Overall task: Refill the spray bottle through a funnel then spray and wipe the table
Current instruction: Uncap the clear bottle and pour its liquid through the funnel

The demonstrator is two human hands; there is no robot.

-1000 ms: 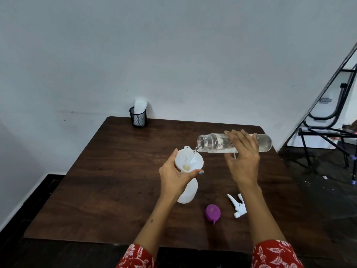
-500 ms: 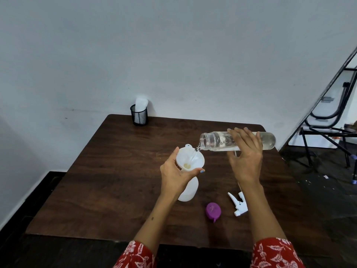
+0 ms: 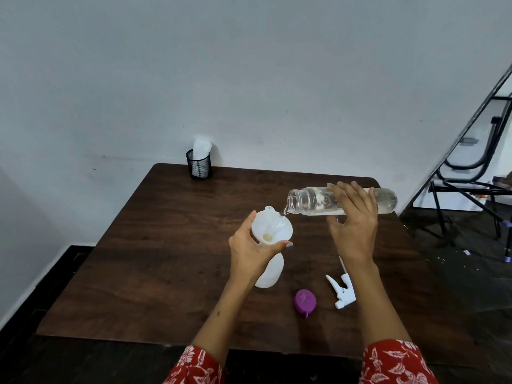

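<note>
Head view: clear bottle point(image 3: 313, 202) slightly higher.

White funnel point(image 3: 273, 227) sits in upright white spray bottle point(image 3: 270, 273); clear bottle point(image 3: 313, 202) tilted, pouring in; sprayer head point(image 3: 342, 291) lies nearby.

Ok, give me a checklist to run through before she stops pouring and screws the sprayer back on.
1. White plastic funnel seated in white spray bottle: ok.
2. Left hand steadying the funnel: ok.
3. Right hand grip on clear plastic water bottle: ok.
4. Stream landing inside funnel: ok.
5. Spray bottle fill level: cannot tell.
6. White trigger sprayer head within reach on dark wooden table: ok.
</note>
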